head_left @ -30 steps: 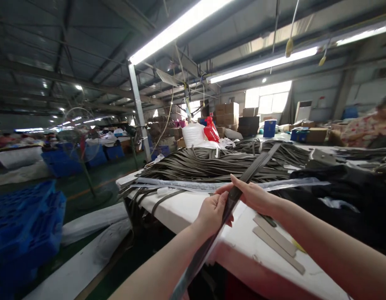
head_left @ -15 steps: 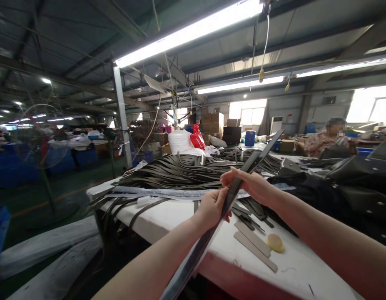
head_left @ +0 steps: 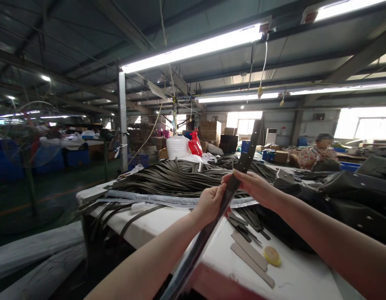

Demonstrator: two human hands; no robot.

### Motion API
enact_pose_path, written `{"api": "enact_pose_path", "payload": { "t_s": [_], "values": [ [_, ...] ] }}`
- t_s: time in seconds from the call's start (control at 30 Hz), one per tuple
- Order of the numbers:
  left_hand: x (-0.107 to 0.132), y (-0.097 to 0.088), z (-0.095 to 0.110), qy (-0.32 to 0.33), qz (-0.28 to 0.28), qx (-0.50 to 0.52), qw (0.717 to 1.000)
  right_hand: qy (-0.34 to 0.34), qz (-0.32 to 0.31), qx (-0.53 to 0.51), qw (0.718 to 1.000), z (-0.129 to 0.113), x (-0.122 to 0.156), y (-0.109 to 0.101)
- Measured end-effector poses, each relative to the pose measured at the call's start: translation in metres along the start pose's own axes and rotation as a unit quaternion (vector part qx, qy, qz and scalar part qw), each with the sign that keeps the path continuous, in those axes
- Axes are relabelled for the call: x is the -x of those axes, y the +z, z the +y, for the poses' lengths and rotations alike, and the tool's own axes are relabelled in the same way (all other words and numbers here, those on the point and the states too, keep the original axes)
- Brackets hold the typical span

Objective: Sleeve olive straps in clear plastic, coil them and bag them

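A long dark strap (head_left: 227, 192) runs slantwise from the lower middle up past both hands, its upper end raised and showing a row of small holes or studs. My left hand (head_left: 210, 203) is closed round its middle, thumb on top. Just above, my right hand (head_left: 247, 183) pinches the strap from the right side, its thumb on the face and its fingers behind, partly hidden. Below the hands, short dark strips (head_left: 242, 227), two grey-brown flat pieces (head_left: 250, 254) and a yellow-rimmed round disc (head_left: 272, 255) lie on the white table (head_left: 211, 258).
A large heap of dark straps (head_left: 168, 177) covers the table's far side, with a pale plastic-wrapped strip (head_left: 155, 198) before it. Black bags or sheets (head_left: 342, 200) are piled at right. Beyond sit a red bag (head_left: 195, 145), a white foam roll (head_left: 176, 147) and a seated person (head_left: 317, 154).
The strap's upper end has swung left and stands steeper, with its face turned more toward me. Both hands keep hold of it. The view has shifted slightly to the right.
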State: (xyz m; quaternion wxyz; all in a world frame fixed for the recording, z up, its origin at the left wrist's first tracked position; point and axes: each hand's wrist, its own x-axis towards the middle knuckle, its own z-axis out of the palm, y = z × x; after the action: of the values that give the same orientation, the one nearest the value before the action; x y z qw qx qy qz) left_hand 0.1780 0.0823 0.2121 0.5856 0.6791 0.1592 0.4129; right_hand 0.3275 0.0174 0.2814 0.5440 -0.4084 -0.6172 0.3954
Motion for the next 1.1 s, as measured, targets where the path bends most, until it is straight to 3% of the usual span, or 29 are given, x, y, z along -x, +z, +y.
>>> {"api": "enact_pose_path", "payload": {
  "t_s": [0.1,0.17,0.23,0.4,0.47,0.57,0.7,0.9,1.1],
  "values": [
    [-0.009,-0.008,0.016,0.009,0.003,-0.005,1.0,-0.055,0.09,-0.045,0.993,-0.022,-0.014,-0.007],
    [-0.013,-0.012,0.028,0.02,0.005,-0.002,1.0,-0.064,0.115,-0.057,0.99,-0.029,-0.022,-0.004],
    [-0.013,-0.015,0.04,0.036,0.013,0.007,0.999,-0.059,0.102,-0.054,0.992,-0.027,-0.026,0.006],
    [-0.006,-0.022,0.055,0.054,0.057,0.002,0.997,-0.054,-0.014,-0.023,0.998,-0.007,-0.022,0.039],
    [-0.003,-0.024,0.053,0.054,0.059,-0.005,0.997,-0.059,0.001,-0.009,0.998,-0.008,-0.022,0.041],
    [0.001,-0.024,0.046,0.049,0.05,-0.012,0.998,-0.093,0.114,0.009,0.989,-0.021,-0.029,0.026],
    [0.002,-0.018,0.039,0.039,0.031,-0.022,0.999,-0.166,0.26,0.06,0.95,-0.04,-0.04,-0.001],
    [0.0,-0.016,0.039,0.049,0.023,-0.01,0.998,-0.138,0.284,0.065,0.947,-0.04,-0.033,-0.011],
    [-0.008,-0.018,0.053,0.033,0.011,-0.025,0.999,-0.176,0.291,0.139,0.93,-0.052,-0.031,-0.02]
  ]
}}
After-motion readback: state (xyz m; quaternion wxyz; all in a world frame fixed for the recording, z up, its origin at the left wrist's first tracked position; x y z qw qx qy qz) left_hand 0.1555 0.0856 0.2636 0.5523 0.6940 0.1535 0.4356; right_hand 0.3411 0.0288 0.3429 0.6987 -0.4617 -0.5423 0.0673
